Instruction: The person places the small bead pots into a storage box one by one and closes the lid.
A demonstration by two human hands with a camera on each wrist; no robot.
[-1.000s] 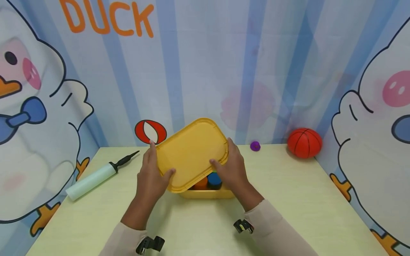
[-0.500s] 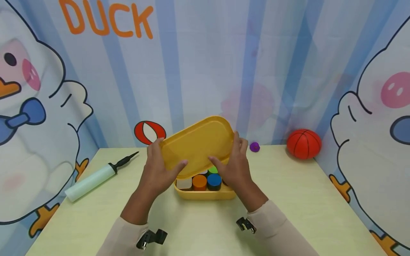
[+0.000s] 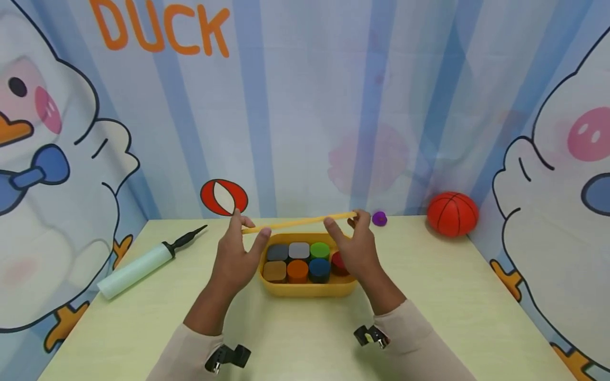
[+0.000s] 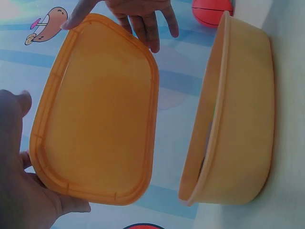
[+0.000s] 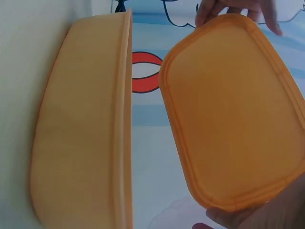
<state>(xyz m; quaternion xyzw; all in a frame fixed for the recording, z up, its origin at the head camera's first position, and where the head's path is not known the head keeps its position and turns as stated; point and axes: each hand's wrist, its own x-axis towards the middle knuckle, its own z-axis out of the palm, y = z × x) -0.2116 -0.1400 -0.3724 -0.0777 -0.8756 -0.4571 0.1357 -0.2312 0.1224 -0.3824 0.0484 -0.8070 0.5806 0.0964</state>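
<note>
A yellow rectangular lid [image 3: 295,223] is held level above a yellow box [image 3: 307,290], seen nearly edge-on in the head view. My left hand [image 3: 235,264] holds the lid's left end, and my right hand [image 3: 358,254] grips the opposite end. Both wrist views show the rimmed underside of the lid [image 4: 100,114], apart from the box's wall [image 5: 83,124]. Inside the box sit several small pieces with round or squarish tops, among them an orange one [image 3: 297,271], a blue one [image 3: 319,270], a green one [image 3: 320,250] and a tan one [image 3: 275,271]. My right hand partly covers a red one [image 3: 339,263].
A pale green hand pump [image 3: 143,267] with a black nozzle lies on the table [image 3: 305,338] at left. Towards the back right are a small purple object [image 3: 379,218] and a red ball [image 3: 452,214] with basketball lines. A printed duck curtain [image 3: 305,106] stands behind.
The lid has tipped from facing me to nearly flat, and both hands have turned with it. The box's contents, largely hidden before, now show below it.
</note>
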